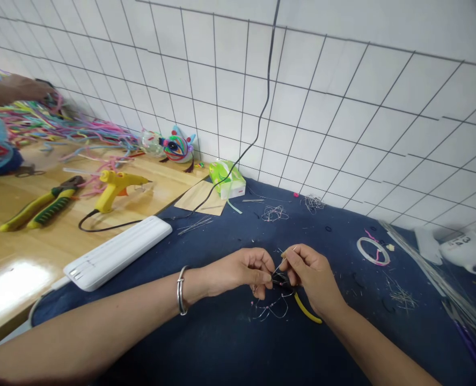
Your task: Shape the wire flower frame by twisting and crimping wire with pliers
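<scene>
Thin wire [270,310] like this springs about, so I'd keep the pinch tight and right up against the pliers [307,312]. My read: the left hand [241,271] is closed, fingertips pinching the wire. The right hand [313,276] is curled round the yellow-handled pliers, whose tip sits between both hands, just above the bench [229,348].

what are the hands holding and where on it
The right hand grips yellow-handled pliers by the handles. The left hand pinches thin wire at its top end, beside the pliers' dark head.
</scene>
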{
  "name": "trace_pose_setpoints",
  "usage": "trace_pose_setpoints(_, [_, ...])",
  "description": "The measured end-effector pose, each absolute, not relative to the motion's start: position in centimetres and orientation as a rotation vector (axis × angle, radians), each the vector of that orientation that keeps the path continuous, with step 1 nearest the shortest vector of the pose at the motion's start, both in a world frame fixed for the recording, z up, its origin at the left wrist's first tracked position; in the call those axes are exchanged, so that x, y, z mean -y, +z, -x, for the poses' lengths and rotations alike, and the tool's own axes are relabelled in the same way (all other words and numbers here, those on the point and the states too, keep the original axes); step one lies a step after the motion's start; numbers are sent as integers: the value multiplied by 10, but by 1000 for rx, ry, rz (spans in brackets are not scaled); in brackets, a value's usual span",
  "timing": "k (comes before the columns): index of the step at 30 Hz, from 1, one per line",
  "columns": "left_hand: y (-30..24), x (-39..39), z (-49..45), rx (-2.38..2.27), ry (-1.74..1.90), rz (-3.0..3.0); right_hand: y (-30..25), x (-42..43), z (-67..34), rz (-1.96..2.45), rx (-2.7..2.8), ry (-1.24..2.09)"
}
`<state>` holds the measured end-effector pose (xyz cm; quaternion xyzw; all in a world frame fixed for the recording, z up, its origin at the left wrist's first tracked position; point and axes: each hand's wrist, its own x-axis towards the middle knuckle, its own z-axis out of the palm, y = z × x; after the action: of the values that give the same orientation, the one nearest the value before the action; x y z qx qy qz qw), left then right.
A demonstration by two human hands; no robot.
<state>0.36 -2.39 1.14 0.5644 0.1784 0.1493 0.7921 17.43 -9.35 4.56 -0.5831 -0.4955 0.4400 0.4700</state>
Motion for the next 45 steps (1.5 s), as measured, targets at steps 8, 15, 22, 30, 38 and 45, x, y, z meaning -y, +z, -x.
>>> trace_pose_setpoints(8, [7, 25, -7, -475, 299, -1305, 40, 90, -175, 1451, 1277, 1063])
trace_pose_setpoints(15, [6, 23, -5, -467, 263, -1281, 37, 89, -189, 1502, 1646, 642])
trace_pose_setpoints(22, [4, 20, -3, -467, 278, -1235, 34, 80, -208, 1264, 2257, -180])
trace_pose_setpoints(30, [2, 22, -5, -478, 310, -1224, 33, 85, -213, 1136, 2433, -631])
trace_pose_setpoints(38, [-2, 23, -8, -545, 451, -1191, 23, 87, -203, 1443, 2293, -367])
trace_pose_setpoints(45, [-1, 26, -10, -589, 503, -1213, 20, 88, -194, 1582, 2079, 80])
